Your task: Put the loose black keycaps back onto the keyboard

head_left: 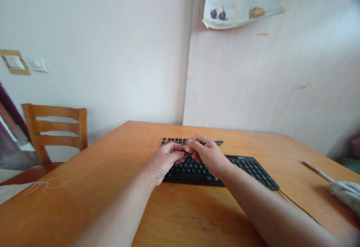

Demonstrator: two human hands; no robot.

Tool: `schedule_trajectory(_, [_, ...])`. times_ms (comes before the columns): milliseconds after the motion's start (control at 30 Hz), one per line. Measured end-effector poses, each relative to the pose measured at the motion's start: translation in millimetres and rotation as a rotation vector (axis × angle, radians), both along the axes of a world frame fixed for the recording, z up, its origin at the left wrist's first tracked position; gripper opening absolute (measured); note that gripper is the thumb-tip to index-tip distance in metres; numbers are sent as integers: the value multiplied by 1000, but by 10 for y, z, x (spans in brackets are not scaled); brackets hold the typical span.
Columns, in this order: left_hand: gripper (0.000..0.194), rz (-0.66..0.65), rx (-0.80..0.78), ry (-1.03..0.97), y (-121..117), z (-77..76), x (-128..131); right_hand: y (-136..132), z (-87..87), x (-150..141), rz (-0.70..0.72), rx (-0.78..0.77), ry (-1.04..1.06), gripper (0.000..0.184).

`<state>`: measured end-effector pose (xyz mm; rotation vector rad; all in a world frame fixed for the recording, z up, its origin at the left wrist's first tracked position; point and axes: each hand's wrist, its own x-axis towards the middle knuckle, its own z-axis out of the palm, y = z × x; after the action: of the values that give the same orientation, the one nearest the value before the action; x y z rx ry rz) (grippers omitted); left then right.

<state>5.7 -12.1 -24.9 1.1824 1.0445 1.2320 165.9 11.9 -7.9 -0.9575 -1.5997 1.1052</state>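
Observation:
A black keyboard (194, 177) lies on the wooden table, partly covered by my hands and forearms. Above its back edge, my left hand (170, 155) pinches a small black keycap (185, 153) between thumb and fingers. Close beside it, the fingers of my right hand (204, 151) are closed on a small, thin item with a pale tip touching or nearly touching the keycap; its kind is too small to make out. Behind the keyboard, loose black keycaps (176, 140) are laid out in rows, partly hidden by my hands.
The keyboard's cable (299, 206) runs off to the right front. A stick with pale grey fibres (344, 192) lies at the table's right. Thin white string (75, 176) lies on the left. A wooden chair (57, 127) stands left of the table (112, 202), with a wall behind.

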Motion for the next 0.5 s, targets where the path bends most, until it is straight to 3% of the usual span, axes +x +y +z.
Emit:
schedule_trajectory(167, [19, 16, -19, 13, 8, 5, -1, 130, -7, 98, -205, 321, -186, 35])
schedule_trajectory(367, [23, 10, -10, 11, 21, -15, -16, 93, -6, 117, 47, 399, -370, 28])
schedule_trajectory(500, [25, 6, -6, -5, 15, -12, -20, 37, 1, 96, 64, 471, -502, 13])
